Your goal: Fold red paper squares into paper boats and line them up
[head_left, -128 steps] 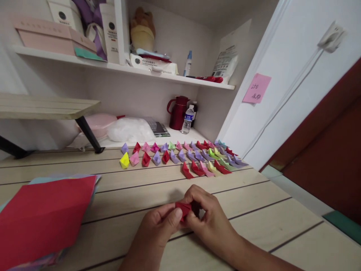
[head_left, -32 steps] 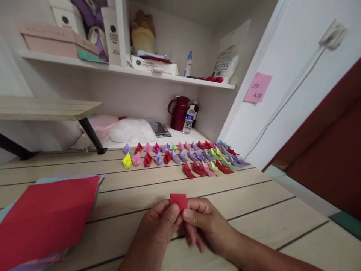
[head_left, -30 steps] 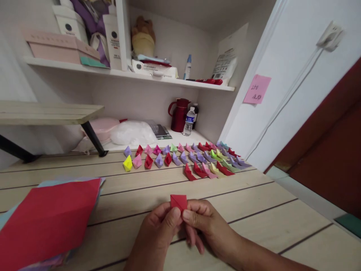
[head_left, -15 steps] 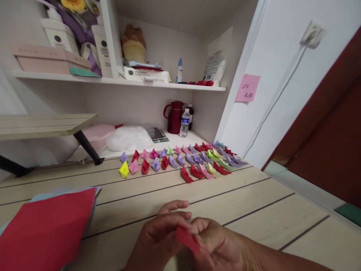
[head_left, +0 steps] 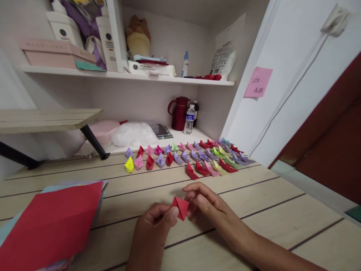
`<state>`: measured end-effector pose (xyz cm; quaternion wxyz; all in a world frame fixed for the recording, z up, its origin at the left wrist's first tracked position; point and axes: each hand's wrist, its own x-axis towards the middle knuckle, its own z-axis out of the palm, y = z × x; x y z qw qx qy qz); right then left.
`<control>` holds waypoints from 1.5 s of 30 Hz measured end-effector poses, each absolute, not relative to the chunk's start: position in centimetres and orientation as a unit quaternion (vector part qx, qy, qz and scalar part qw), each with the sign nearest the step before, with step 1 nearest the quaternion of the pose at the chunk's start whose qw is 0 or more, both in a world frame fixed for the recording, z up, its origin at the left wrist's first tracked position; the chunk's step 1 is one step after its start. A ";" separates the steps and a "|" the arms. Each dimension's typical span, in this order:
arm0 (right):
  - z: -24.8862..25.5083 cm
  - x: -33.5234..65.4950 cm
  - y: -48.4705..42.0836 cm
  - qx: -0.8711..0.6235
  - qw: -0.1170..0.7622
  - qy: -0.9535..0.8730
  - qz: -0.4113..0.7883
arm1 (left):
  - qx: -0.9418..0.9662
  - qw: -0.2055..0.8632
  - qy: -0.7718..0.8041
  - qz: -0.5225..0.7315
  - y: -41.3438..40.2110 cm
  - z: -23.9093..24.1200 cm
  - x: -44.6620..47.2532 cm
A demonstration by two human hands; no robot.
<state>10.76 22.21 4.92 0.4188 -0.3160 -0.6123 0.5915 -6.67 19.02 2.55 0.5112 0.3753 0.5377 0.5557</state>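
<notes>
A small red folded paper square [head_left: 181, 207], turned like a diamond with crease lines across it, is pinched between the thumb and fingers of my left hand [head_left: 156, 222]. Close by on its right is my right hand [head_left: 210, 210], its fingers loosely curled and apart, with nothing visible in them. Whether its fingertips touch the paper's right corner I cannot tell. Beyond both hands stand rows of small folded paper boats [head_left: 203, 168] in red, purple, pink, yellow and green. At the left lies a stack of paper with a red sheet [head_left: 56, 222] on top.
A small raised wooden shelf [head_left: 47, 119] on black legs stands at the back left. Behind the boats are a plastic bag [head_left: 134, 134], a dark red jug [head_left: 179, 114] and a water bottle [head_left: 189, 119]. A pink note [head_left: 258, 82] sticks to the wall.
My hands have come apart. The red paper, earlier held between both hands and blurred, is now in my left hand alone, lying flat to view. The camera view has shifted slightly.
</notes>
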 end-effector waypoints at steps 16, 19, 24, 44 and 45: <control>3.7 10.0 22.3 -0.371 0.356 -0.520 0.681 | 0.453 0.483 0.523 0.536 18.9 3.2 -6.6; 4.1 10.1 22.4 -0.355 0.400 -0.561 0.632 | 0.451 0.470 0.535 0.538 18.7 3.3 -6.5; 4.9 10.6 22.5 -0.371 0.380 -0.594 0.604 | 0.463 0.437 0.564 0.525 18.3 3.5 -6.0; 4.4 10.6 23.2 -0.316 0.451 -0.373 0.747 | 0.318 0.599 0.445 0.584 17.6 2.8 -4.3; 4.4 10.5 23.1 -0.317 0.451 -0.376 0.745 | 0.322 0.598 0.445 0.584 17.5 2.8 -4.3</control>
